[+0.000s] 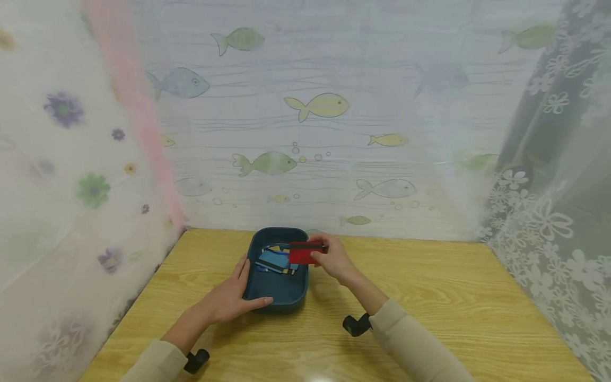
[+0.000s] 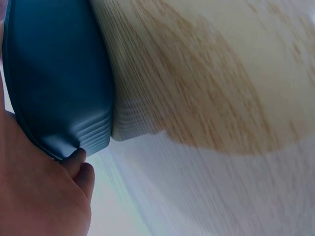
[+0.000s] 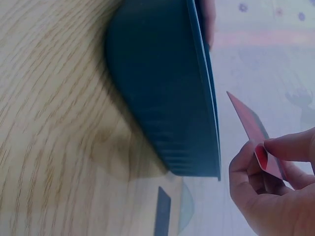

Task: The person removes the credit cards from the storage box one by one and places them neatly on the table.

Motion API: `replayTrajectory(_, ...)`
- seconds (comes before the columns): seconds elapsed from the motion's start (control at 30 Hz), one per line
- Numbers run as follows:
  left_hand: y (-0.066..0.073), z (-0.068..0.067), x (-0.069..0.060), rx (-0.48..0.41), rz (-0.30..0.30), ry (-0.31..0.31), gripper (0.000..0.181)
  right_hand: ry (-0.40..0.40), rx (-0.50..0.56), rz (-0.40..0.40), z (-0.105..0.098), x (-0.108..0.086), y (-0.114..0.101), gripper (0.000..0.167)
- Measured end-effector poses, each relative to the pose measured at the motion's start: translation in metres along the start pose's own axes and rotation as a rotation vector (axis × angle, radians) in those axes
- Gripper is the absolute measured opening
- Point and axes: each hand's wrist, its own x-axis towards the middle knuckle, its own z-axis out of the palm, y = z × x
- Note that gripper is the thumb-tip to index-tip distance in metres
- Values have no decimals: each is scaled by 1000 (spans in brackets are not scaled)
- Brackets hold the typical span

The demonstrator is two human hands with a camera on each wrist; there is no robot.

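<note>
"On the surface (image 1: 439,276): one blue box (image 1: 282,293), cards (image 1: 271,261) inside. Right hand (image 1: 336,260)?"
"Fingers pinching one red card (image 1: 300,256) above the box's right rim."
"Left hand (image 1: 230,298)?"
"Fingers clamped on the box's near left corner."

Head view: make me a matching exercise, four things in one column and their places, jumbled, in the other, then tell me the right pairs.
Things:
1. Red card
2. Blue card
3. Dark blue bin
4. Left hand

Places:
A. Standing on the wooden table
B. Against the bin's left side, thumb at its near edge
C. Pinched by the right hand
D. Lying inside the bin

Pairs: 1-C, 2-D, 3-A, 4-B.
</note>
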Motion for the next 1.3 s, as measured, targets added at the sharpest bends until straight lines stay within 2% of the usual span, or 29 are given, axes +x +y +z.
replayTrajectory(0.17, 0, 0, -1, -10, 6, 12, 130, 29, 7, 13, -5, -2, 4, 28)
replayTrajectory(0.4, -1, 1, -1, -13, 11, 19, 131, 31, -12, 28, -16, -7, 5, 33)
replayTrajectory(1.3, -3, 2, 1, -2, 9, 22, 131, 69, -91, 62, -64, -14, 33, 35)
